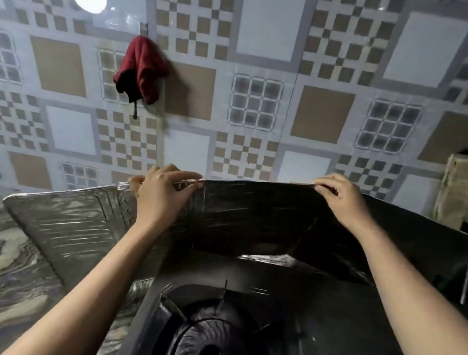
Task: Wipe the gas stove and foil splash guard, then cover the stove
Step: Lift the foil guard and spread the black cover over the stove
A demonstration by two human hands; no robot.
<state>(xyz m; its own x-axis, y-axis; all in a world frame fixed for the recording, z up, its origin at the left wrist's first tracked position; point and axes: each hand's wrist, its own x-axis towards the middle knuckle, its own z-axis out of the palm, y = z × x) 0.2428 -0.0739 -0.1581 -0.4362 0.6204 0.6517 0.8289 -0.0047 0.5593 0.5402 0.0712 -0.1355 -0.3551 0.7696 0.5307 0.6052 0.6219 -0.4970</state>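
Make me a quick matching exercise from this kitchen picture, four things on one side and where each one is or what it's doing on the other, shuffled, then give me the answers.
Things:
1. red cloth
2. foil splash guard
3. burner
4. left hand

Places or states:
A. at the bottom, uncovered
B. hanging on the tiled wall
C. gripping the guard's top edge, as the right hand also does
D. held by its top edge behind the stove

Pairs: 1-B, 2-D, 3-A, 4-C

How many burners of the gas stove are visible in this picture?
1: the burner sits at the bottom centre, below the foil splash guard that both hands grip. Others may be hidden to the right, where it is dark.
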